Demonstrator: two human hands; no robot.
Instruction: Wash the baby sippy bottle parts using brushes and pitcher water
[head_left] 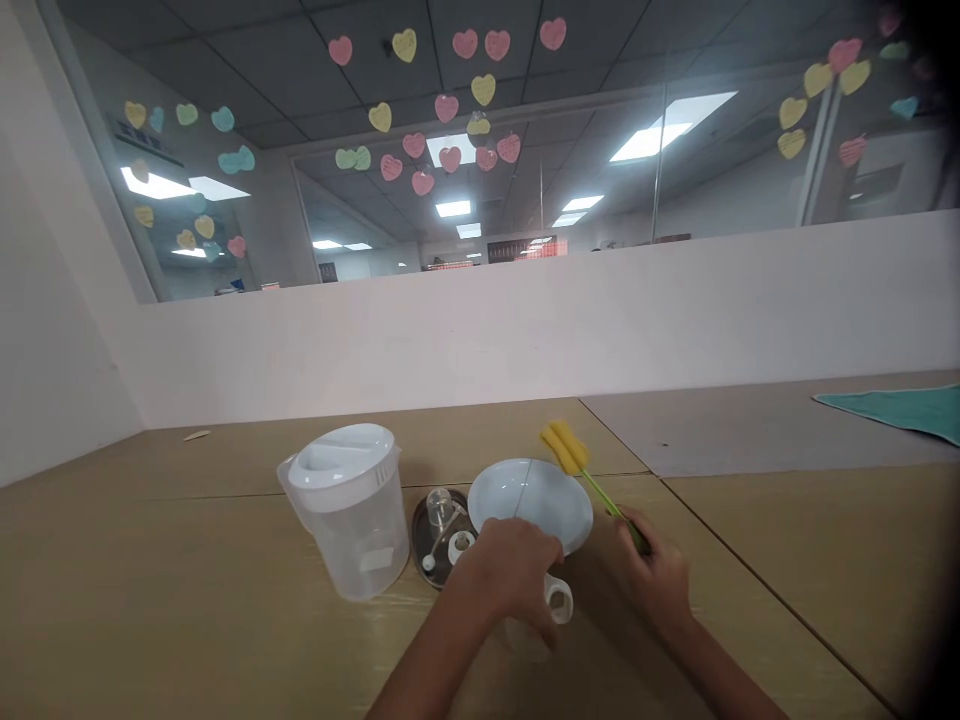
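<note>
My left hand [508, 573] is curled over a white mug [559, 600] near the table's front, gripping it from above; only the mug's handle shows. My right hand [660, 575] is closed round the green handle of a sponge brush [576, 458], whose yellow foam head points up and away, past the rim of a white plate [536, 500]. The plate lies just beyond both hands.
A clear plastic pitcher [352, 510] with a white lid stands left of the hands. Between it and the plate lies a round metal lid [441, 530] with a glass knob. A teal cloth [900, 408] lies at the far right. A white wall with a window rises behind the wooden table [150, 580].
</note>
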